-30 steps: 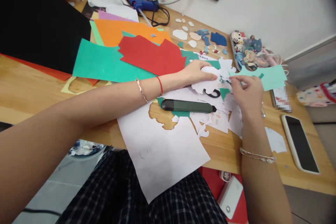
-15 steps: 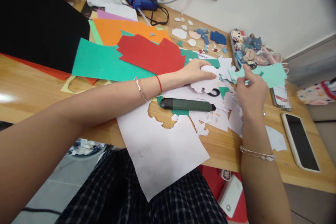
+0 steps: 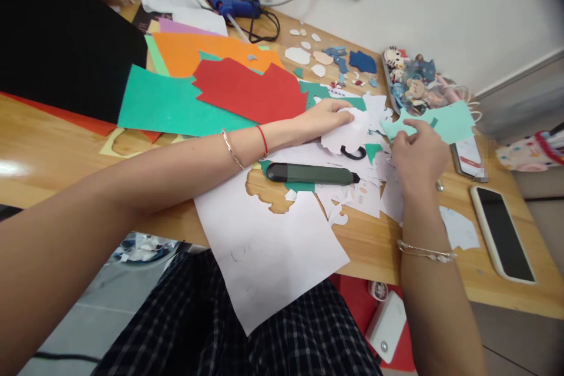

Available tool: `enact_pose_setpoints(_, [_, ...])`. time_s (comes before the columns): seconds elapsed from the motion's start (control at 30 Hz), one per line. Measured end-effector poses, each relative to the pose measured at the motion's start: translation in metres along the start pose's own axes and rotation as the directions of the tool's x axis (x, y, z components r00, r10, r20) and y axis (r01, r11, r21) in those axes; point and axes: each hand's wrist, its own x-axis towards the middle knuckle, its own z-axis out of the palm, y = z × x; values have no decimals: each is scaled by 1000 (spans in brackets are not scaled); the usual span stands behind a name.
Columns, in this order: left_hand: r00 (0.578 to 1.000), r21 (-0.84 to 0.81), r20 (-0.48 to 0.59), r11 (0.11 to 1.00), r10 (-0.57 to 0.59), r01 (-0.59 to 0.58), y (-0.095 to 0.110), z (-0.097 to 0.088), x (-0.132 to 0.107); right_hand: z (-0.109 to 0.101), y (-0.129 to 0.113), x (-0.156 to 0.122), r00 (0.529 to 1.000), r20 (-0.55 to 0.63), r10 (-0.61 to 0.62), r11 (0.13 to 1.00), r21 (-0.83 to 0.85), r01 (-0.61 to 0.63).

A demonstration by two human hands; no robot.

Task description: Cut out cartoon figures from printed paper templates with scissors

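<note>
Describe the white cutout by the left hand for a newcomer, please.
On the desk, find the red sheet, then the left hand to its right. The cutout lies under the thumb; unlike neighbouring scraps, it has a black loop at its lower edge.

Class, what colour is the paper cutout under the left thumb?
White; the cutout shows best in the head view.

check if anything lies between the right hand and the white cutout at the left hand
A small green scrap and white paper scraps lie between the right hand and the white cutout; no upright obstacle is visible.
</note>
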Motion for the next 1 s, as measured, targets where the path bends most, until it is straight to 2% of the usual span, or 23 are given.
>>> enact_pose_setpoints(0.17, [999, -19, 38, 1000, 10, -9, 2, 0, -1, 2, -11, -2, 985, -91, -149, 982, 103, 158])
enact_pose_setpoints(0.33, [994, -49, 75, 995, 86, -82, -4, 1, 3, 4, -32, -15, 946, 6, -324, 859, 421, 291])
enact_pose_setpoints(0.4, [992, -51, 76, 994, 103, -99, -6, 1, 4, 4, -38, -19, 944, 1, -331, 818, 499, 287])
enact_pose_setpoints(0.47, [992, -46, 79, 994, 103, -100, -8, 1, 4, 3, -41, -21, 957, -40, -286, 814, 516, 265])
enact_pose_setpoints(0.6, [992, 10, 96, 996, 84, -85, -10, 0, 3, 1, -42, -21, 970, -97, -224, 829, 503, 242])
enact_pose_setpoints(0.8, [998, 102, 14, 992, 69, -70, -6, 0, 2, 2, -42, -20, 919, -191, -346, 863, 320, 391])
enact_pose_setpoints(1.0, [995, 128, -16, 987, 96, -94, -4, 2, 0, -1, -41, -18, 879, -204, -431, 865, 182, 467])
